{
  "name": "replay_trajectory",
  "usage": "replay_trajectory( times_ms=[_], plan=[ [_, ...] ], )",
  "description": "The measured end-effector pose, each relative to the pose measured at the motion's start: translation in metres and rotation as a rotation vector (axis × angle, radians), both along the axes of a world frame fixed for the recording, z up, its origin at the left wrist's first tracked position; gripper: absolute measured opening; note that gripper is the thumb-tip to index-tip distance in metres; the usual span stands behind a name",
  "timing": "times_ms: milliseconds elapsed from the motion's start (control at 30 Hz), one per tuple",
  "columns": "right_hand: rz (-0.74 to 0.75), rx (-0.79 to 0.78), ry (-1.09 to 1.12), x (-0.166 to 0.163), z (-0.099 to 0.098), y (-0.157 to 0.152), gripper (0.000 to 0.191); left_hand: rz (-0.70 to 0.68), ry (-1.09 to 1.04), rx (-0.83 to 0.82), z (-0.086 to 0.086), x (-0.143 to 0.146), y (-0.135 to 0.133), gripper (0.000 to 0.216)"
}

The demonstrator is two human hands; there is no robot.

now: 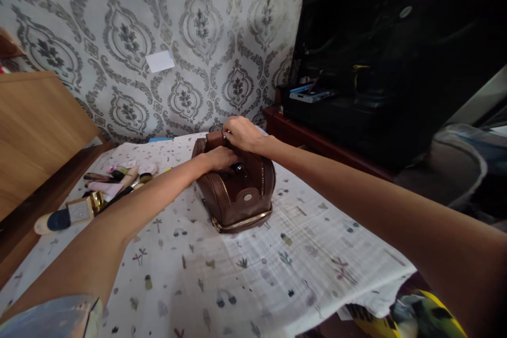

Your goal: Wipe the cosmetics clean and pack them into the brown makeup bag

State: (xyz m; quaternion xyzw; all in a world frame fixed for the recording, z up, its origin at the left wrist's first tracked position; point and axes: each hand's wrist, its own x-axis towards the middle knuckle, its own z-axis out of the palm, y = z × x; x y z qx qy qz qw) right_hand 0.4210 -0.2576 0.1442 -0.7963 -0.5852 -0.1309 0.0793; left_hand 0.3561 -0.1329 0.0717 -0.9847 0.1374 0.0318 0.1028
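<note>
A brown leather toiletry bag [241,200] with gold zips stands on the patterned white cloth [253,274]. Its top is partly open and a dark item shows inside. My left hand [221,158] rests on the bag's top with its fingers curled into the opening. My right hand [241,133] is closed in a pinch at the bag's far end, at the zip. What it pinches is too small to make out.
Several cosmetics tubes and brushes [106,185] lie on the cloth at the left. A wooden board [35,132] stands at the far left. A black open case [376,63] sits on a dark red stand at the right. Patterned wallpaper [158,21] lies behind.
</note>
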Motion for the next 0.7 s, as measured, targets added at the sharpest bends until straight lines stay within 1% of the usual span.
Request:
replay_trajectory(
  times_ms=[67,133,200,267,333,400,467,500,567,600,633,700],
  plan=[
    [0.002,0.035,0.016,-0.001,0.001,-0.001,0.032,0.032,0.043,0.003,0.004,-0.001,-0.004,0.047],
    [0.011,0.070,0.031,-0.004,0.004,-0.002,0.031,0.068,0.037,-0.007,0.008,0.000,-0.008,0.046],
    [0.029,0.106,0.050,-0.008,0.007,-0.006,0.031,0.117,-0.018,-0.021,0.017,0.000,-0.010,0.043],
    [0.055,0.181,0.075,-0.011,0.010,-0.012,0.030,0.189,-0.093,-0.034,0.030,-0.003,-0.008,0.040],
    [0.095,0.310,0.109,-0.014,0.009,-0.021,0.028,0.280,-0.196,-0.066,0.047,-0.011,-0.003,0.037],
    [0.146,0.467,0.147,-0.018,0.004,-0.031,0.026,0.363,-0.353,-0.144,0.063,-0.026,0.006,0.032],
    [0.211,0.589,0.189,-0.023,-0.004,-0.041,0.024,0.384,-0.524,-0.251,0.074,-0.047,0.015,0.026],
    [0.248,0.624,0.208,-0.026,-0.009,-0.046,0.023,0.382,-0.594,-0.304,0.076,-0.060,0.019,0.023],
    [0.320,0.646,0.239,-0.035,-0.020,-0.057,0.022,0.390,-0.669,-0.384,0.071,-0.087,0.025,0.020],
    [0.351,0.650,0.249,-0.041,-0.025,-0.062,0.021,0.415,-0.682,-0.414,0.063,-0.102,0.027,0.019],
    [0.379,0.656,0.252,-0.047,-0.030,-0.068,0.020,0.446,-0.677,-0.432,0.052,-0.117,0.027,0.019],
    [0.436,0.676,0.242,-0.064,-0.039,-0.079,0.019,0.509,-0.653,-0.446,0.022,-0.148,0.024,0.021]
  ],
)
